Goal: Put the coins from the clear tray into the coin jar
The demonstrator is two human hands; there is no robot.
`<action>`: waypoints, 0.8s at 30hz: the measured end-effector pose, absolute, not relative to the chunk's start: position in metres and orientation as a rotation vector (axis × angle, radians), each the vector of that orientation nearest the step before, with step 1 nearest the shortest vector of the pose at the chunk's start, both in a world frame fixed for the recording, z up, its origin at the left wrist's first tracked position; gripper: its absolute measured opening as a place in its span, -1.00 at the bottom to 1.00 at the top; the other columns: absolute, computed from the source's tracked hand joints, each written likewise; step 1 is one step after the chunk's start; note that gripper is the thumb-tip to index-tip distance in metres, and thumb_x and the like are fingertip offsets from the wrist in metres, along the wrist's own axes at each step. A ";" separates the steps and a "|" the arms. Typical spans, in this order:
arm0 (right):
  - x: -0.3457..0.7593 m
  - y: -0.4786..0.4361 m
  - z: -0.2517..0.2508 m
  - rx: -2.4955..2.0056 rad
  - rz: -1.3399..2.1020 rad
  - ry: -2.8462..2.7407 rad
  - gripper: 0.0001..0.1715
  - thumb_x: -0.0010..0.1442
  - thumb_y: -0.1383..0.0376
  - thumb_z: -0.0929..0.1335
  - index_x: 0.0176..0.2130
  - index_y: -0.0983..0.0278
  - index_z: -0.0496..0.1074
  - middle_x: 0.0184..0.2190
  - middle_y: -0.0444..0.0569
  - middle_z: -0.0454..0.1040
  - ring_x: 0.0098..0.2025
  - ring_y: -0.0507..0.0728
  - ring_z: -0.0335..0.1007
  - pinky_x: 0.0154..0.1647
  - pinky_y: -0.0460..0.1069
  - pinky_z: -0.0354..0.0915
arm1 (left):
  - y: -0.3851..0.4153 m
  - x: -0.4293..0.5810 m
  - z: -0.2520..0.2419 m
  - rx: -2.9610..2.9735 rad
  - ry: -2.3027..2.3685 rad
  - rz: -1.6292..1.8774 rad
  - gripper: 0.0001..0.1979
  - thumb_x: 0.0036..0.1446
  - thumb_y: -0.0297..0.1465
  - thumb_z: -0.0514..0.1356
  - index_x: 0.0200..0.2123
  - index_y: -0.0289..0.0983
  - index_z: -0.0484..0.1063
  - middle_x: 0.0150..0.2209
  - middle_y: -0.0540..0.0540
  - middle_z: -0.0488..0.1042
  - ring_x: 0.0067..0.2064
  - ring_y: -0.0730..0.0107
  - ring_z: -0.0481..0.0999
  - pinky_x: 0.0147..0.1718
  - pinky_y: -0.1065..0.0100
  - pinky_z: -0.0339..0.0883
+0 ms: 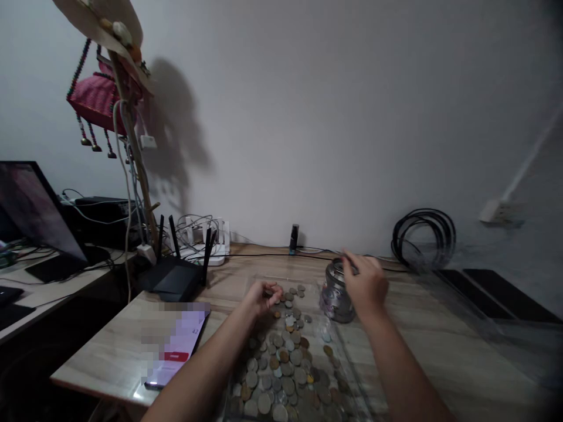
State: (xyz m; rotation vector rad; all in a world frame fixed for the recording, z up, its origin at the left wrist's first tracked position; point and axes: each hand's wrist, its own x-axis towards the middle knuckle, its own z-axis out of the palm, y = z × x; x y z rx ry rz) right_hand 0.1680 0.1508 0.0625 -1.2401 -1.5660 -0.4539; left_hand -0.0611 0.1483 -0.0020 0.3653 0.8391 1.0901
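- At the lower centre of the desk: coins, mostly silver-coloured with some brown and yellowish, heaped thickly toward the viewer and thinning to a narrow trail; lying on clear plastic, tray or sheet, cannot tell which.
- At the far end of the trail: left hand, fingers curled toward the thumb, just beside the last few coins; cannot tell whether pinching one.
- Right of the coins: transparent jar, upright, with printed marks on the side.
- At the jar's mouth: right hand, back of the hand toward the viewer, fingers bent down near the rim; fingertips partly hidden, so cannot tell whether pinching anything.
- Left of the left forearm: smartphone, screen lit, partly pixelated.
- Behind the smartphone: black router, antennas raised; farther back, white router among tangled cables.
- Near the wall: small upright black object; to the right, coiled black cable.
- At far left: monitor; beside it, wooden stand bearing pink woven handbag and brimmed hat.
- At far right: two black panels, below a wall socket.
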 end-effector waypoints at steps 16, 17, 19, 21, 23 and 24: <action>0.204 0.179 0.063 -1.610 -0.229 -1.544 -0.78 -0.13 0.17 0.28 -0.52 0.20 0.47 -0.53 -0.07 0.47 -0.42 0.15 0.33 -0.45 -0.01 0.13 | 0.141 -0.055 0.001 0.533 0.834 1.052 -0.91 0.05 -0.58 0.01 -0.33 -0.40 0.25 -0.38 -0.17 0.47 -0.43 0.48 0.49 -0.57 0.58 0.32; 0.201 0.174 0.064 -1.550 -0.304 -1.520 -0.75 -0.09 0.17 0.27 -0.47 0.21 0.48 -0.49 -0.04 0.48 -0.38 0.16 0.33 -0.40 0.01 0.15 | 0.141 -0.055 0.001 0.545 0.844 1.060 -0.94 0.06 -0.55 0.02 -0.37 -0.39 0.26 -0.41 -0.16 0.47 -0.46 0.51 0.48 -0.60 0.60 0.29; 0.192 0.163 0.064 -1.356 -0.461 -1.464 -0.70 -0.01 0.21 0.22 -0.34 0.27 0.46 -0.38 0.02 0.47 -0.30 0.17 0.31 -0.28 0.04 0.16 | 0.141 -0.056 0.000 0.597 0.861 1.087 -0.95 0.06 -0.49 0.05 -0.43 -0.37 0.26 -0.49 -0.10 0.45 -0.56 0.60 0.42 -0.70 0.64 0.18; 0.174 0.151 0.059 -1.160 -0.511 -1.487 -0.69 0.05 0.27 0.19 -0.27 0.29 0.44 -0.34 0.04 0.45 -0.25 0.14 0.29 -0.19 0.03 0.15 | 0.142 -0.056 -0.001 0.663 0.870 1.118 -0.93 0.04 -0.46 0.07 -0.47 -0.34 0.25 -0.60 -0.01 0.39 -0.68 0.68 0.29 -0.79 0.66 -0.02; 0.150 0.143 0.050 -1.052 -0.388 -1.651 -0.70 0.08 0.30 0.17 -0.27 0.28 0.43 -0.37 0.01 0.44 -0.29 0.10 0.30 -0.20 -0.01 0.17 | 0.142 -0.057 -0.002 0.723 0.861 1.135 -0.93 0.01 -0.45 0.09 -0.48 -0.33 0.25 -0.66 0.06 0.32 -0.73 0.72 0.17 -0.82 0.64 -0.19; 0.137 0.141 0.044 -1.037 -0.278 -1.758 -0.70 0.08 0.29 0.17 -0.26 0.27 0.42 -0.38 -0.01 0.44 -0.32 0.08 0.30 -0.24 -0.03 0.18 | 0.142 -0.057 -0.003 0.751 0.850 1.141 -0.94 -0.01 -0.45 0.10 -0.47 -0.33 0.26 -0.67 0.07 0.30 -0.74 0.72 0.14 -0.81 0.62 -0.22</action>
